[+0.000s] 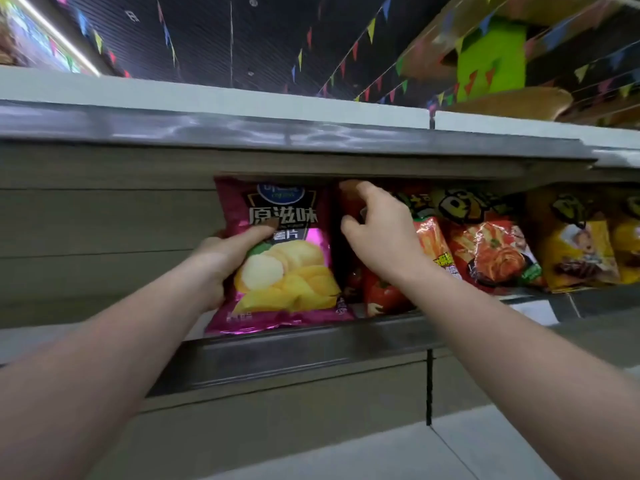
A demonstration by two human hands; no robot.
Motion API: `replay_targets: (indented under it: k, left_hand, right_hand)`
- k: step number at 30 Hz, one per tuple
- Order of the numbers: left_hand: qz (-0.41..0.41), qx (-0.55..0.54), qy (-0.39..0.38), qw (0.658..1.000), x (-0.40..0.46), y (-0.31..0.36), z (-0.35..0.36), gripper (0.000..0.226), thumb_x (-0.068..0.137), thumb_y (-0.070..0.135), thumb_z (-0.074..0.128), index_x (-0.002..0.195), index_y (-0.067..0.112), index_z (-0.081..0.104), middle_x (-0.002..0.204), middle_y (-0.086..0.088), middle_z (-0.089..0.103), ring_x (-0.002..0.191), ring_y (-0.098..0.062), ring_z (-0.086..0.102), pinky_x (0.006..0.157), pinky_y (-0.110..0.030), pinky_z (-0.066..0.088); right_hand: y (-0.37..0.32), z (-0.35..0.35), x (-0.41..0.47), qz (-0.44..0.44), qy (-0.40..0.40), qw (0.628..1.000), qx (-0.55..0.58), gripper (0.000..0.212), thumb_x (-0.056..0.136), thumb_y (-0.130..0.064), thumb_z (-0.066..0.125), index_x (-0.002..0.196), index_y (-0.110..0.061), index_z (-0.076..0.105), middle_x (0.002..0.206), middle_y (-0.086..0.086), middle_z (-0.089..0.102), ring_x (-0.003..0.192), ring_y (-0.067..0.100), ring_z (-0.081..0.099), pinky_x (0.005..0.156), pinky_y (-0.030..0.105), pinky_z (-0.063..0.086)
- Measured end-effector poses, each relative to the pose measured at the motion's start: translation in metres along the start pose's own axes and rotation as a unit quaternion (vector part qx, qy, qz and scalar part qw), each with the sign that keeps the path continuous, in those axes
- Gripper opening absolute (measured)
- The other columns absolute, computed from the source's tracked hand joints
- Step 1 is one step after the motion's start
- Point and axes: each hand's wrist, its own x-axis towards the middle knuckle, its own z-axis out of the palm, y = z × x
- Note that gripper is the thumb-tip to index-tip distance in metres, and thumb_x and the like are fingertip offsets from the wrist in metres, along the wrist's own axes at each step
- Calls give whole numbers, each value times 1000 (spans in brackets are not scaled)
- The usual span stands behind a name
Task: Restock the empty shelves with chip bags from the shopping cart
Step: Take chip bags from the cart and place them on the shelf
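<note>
A purple chip bag (pixel 291 271) with yellow chips printed on it stands upright on the shelf (pixel 311 344) at mid-frame. My left hand (pixel 225 258) grips its left edge, thumb across the front. Just to its right stands a red tomato-printed chip bag (pixel 384 296); my right hand (pixel 377 233) curls around its upper part, fingers over the top edge and thumb on the front. Most of the red bag is hidden behind my right hand and wrist. The shopping cart is not in view.
Orange-red snack bags (pixel 491 251) and yellow bags (pixel 578 251) fill the shelf to the right. The shelf section left of the purple bag shows bare wood-grain back panel (pixel 104 220). An upper shelf edge (pixel 277 133) hangs close above the bags. Coloured pennants hang from the ceiling.
</note>
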Motion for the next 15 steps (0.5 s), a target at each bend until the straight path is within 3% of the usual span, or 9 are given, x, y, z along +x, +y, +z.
replay_targets:
  k: [6,10,13,15]
  left_hand:
    - [38,49,36,997,6,-15,22,49,71,46,77,101,10,61,94,-10,67,88,-28,65,81,-34,53]
    - [162,109,112,974,5,-23,18,70,69,52,76,119,11,49,118,-11,59,110,-28,56,96,-37,46]
    - [214,207,101,949,-5,-27,18,86,72,53,72,136,11,34,135,-14,44,125,-29,44,106,-38,37]
    - [232,261,70,934,-6,-28,19,87,75,48,72,143,17,28,135,-12,43,126,-28,43,105,-34,36]
  right_hand:
    - [13,2,-12,-13,-5,1000,-26,46,90,-11,50,136,-15,48,136,4,52,128,18,44,103,26,33]
    - [19,8,-15,-19,-17,998,-65,46,92,-13,50,137,-14,45,137,6,50,129,19,40,102,23,28]
    - [17,13,-18,-26,-15,996,-81,44,92,-16,50,136,-13,47,134,7,52,127,21,41,100,23,26]
    - [14,16,-21,-39,-13,995,-91,44,92,-16,51,135,-11,48,131,8,55,126,23,42,101,25,25]
